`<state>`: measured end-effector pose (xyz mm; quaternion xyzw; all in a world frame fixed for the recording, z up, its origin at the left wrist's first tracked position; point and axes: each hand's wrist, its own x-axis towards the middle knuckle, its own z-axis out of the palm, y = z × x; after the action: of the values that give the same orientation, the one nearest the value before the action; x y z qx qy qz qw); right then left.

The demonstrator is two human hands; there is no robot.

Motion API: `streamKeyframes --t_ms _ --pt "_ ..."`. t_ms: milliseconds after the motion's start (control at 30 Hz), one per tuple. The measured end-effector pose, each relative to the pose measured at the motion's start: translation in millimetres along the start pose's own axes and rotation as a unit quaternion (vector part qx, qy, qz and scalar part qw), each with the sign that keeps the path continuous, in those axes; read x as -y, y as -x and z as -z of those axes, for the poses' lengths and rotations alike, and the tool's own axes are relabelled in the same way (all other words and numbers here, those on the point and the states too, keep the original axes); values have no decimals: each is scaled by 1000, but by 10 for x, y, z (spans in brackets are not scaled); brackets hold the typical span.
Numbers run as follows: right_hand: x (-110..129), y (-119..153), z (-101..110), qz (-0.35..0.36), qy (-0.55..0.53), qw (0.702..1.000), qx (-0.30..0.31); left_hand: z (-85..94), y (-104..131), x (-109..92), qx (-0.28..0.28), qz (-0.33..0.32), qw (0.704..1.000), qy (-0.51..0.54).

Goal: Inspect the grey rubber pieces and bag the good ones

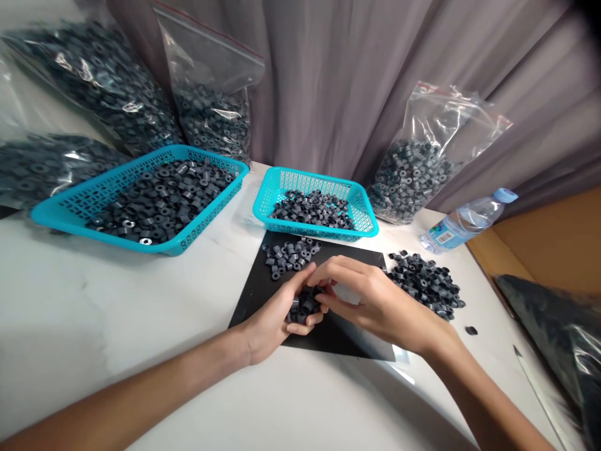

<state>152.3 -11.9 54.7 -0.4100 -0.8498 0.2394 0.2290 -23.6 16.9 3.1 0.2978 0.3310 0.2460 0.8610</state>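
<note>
My left hand [277, 313] is cupped round a handful of small dark grey rings [305, 305], over a black mat [323, 338]. The fingers of my right hand [361, 294] are bent together at the top of that handful, and its fingertips touch the rings; whether one is pinched is too small to tell. Just beyond my left hand, a loose pile of grey rings [287, 255] lies on the mat. A larger pile of dark pieces [427, 283] sits to the right of my right hand.
Two blue baskets, a large one at left [173, 247] and a smaller one at centre [323, 233], hold similar pieces. Filled plastic bags stand behind, including one at right [408, 178]. A water bottle [462, 225] leans at right, near a cardboard box [554, 250].
</note>
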Motion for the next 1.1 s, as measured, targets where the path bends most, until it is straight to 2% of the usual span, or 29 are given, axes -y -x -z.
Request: streamKeyframes --t_ms 233,300,367,467,600,767,933,1100 --pt "5 -4 17 -15 -112 993 -30 -29 21 18 7 -24 999 -28" --pt "-13 -2 29 -26 -148 986 -71 -26 37 16 16 -28 999 -22" --pt "-81 -15 18 -45 -150 978 -141 -23 54 9 35 -23 999 -16" --pt "-278 -89 -82 -65 -69 972 -216 -17 62 15 57 -4 998 -13" --pt "-561 -238 -350 -57 82 977 -189 -15 50 50 49 7 998 -27" --pt "-671 -324 -587 -72 144 969 -187 -49 51 52 25 7 998 -51" --pt "-634 -300 -593 -76 160 969 -170 -64 57 8 15 45 998 -35" --pt "-570 -228 -432 -79 108 982 -132 -50 53 -33 8 49 999 -17"
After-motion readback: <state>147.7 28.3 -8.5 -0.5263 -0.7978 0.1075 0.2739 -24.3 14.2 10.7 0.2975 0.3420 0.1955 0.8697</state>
